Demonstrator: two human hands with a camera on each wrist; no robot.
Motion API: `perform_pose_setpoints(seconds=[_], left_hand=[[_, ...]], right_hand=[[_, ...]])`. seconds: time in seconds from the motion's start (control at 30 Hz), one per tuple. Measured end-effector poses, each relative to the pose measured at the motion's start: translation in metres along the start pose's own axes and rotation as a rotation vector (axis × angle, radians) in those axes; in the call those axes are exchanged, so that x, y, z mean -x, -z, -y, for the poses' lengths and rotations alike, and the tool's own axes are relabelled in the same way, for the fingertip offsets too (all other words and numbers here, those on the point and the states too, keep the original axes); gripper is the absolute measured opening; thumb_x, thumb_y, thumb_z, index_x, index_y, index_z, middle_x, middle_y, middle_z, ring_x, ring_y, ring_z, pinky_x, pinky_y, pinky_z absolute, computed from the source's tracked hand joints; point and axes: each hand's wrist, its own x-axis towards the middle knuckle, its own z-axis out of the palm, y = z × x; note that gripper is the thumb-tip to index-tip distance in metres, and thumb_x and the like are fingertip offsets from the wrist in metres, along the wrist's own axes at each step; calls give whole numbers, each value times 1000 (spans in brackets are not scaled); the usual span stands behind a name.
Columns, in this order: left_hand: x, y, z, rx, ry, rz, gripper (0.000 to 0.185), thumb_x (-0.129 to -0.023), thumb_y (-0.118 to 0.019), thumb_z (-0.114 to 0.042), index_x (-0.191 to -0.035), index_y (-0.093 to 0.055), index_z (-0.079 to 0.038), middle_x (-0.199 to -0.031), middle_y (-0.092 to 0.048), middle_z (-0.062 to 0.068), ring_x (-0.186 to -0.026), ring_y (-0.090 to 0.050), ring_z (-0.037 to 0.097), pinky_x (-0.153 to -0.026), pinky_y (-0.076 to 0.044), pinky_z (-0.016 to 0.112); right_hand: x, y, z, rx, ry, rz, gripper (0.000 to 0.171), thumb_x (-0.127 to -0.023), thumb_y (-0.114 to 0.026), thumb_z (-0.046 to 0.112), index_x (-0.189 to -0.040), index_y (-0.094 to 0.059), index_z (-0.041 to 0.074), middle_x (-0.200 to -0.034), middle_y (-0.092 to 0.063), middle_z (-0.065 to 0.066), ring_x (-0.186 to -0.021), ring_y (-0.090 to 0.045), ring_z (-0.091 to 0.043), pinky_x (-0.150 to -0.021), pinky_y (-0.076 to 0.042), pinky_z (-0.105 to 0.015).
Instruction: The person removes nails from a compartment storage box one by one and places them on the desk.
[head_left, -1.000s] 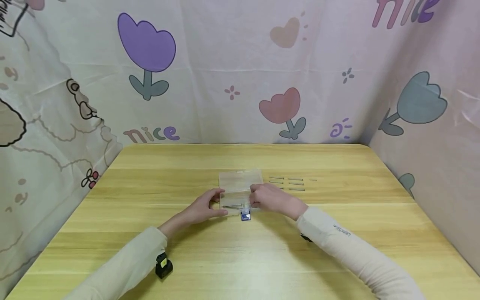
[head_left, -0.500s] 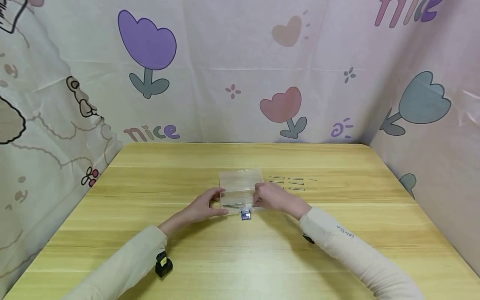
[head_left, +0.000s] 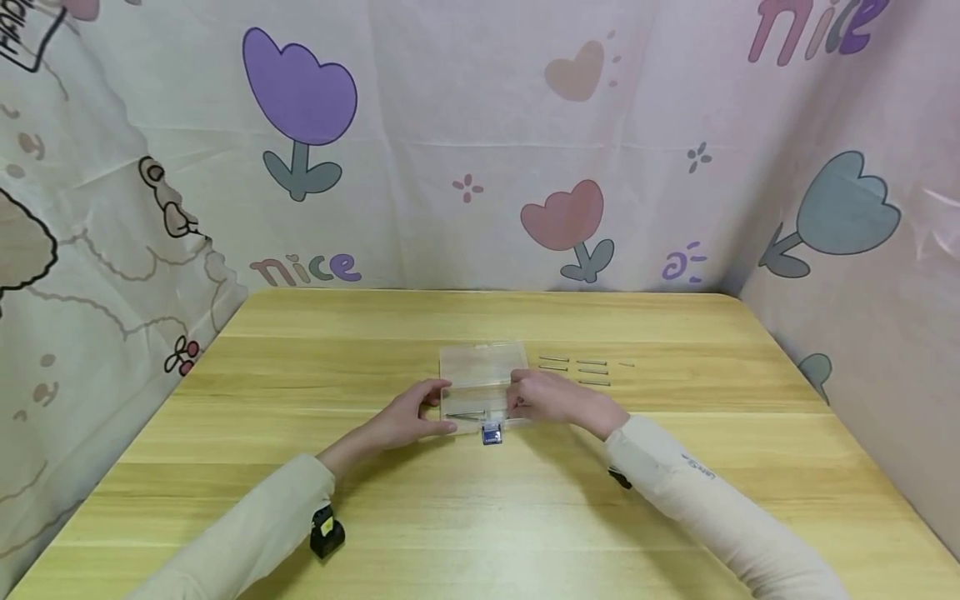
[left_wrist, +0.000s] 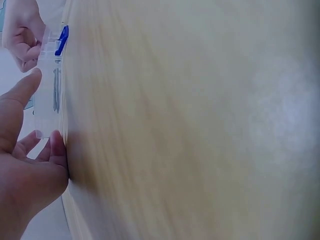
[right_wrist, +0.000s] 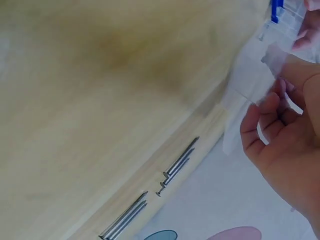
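Observation:
A clear plastic box [head_left: 471,400] with a blue tab [head_left: 491,433] on its front edge stands with its lid [head_left: 480,363] folded back on the table. My left hand [head_left: 405,414] grips its left end, thumb at the front and fingers behind. Inside, long nails [head_left: 467,414] lie near the front wall. My right hand [head_left: 558,397] is at the box's right end, fingers curled and thumb reaching inside. In the right wrist view the thumb tip shows blurred through the plastic wall [right_wrist: 250,65]; whether it pinches a nail is hidden.
Right of the box, several loose nails [head_left: 592,372] lie in two columns, with one smaller nail [head_left: 627,364] farther right. A light wooden table [head_left: 480,525] carries everything. A printed cloth [head_left: 420,167] hangs behind and on both sides.
My right hand has shifted slightly to the right within the box's right end. The left hand and the box have stayed in place. The head view has tilted slightly.

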Motion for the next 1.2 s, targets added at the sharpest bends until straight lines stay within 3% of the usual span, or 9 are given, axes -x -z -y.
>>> perform_pose_setpoints(seconds=[0.17,0.33,0.53,0.73,1.0,1.2], left_hand=[[0,0,2,6,-2,3,71,-85,-77,-26,-142,-43,-2,-130,-52,12,-114,-47,26,-90,-42,39],[1,0,2,7,0,3,71,-84,-77,-26,-142,-43,-2,-130,-52,12,-115,-47,27,-90,-42,39],[1,-1,2,9,9,5,72,-84,-77,-27,-142,-42,-2,-130,-52,12,-115,-47,27,-90,-42,39],[2,0,2,9,-2,4,71,-85,-77,-27,-142,-42,-2,-129,-52,12,-114,-46,26,-89,-42,38],[1,-1,1,6,-6,6,71,-85,-77,-26,-142,-43,-2,-129,-52,12,-113,-46,26,-88,-42,38],[-1,0,2,4,3,3,71,-84,-77,-27,-142,-43,-3,-129,-52,11,-113,-47,26,-89,-42,38]], right_hand=[[2,5,-2,-98,-48,-9,5,-91,-64,1,-88,-65,5,-87,-55,1,-78,-52,-10,-71,-47,-23],[6,13,-5,-150,-95,-40,13,-94,-56,-4,-85,-59,5,-80,-54,1,-74,-48,-10,-68,-44,-26],[17,19,-16,-206,-131,-111,11,-91,-59,-7,-100,-65,-6,-93,-67,-12,-84,-61,-17,-76,-51,-31],[37,26,-37,-183,-185,-177,10,-92,-60,-5,-97,-68,-4,-94,-67,-10,-87,-62,-23,-78,-51,-37],[71,34,-72,-231,-360,-230,12,-92,-57,-6,-100,-67,-6,-91,-64,-13,-82,-57,-21,-75,-49,-38],[96,34,-91,-213,-378,-300,7,-89,-59,-7,-92,-66,-5,-86,-63,-9,-80,-57,-21,-74,-49,-38]])
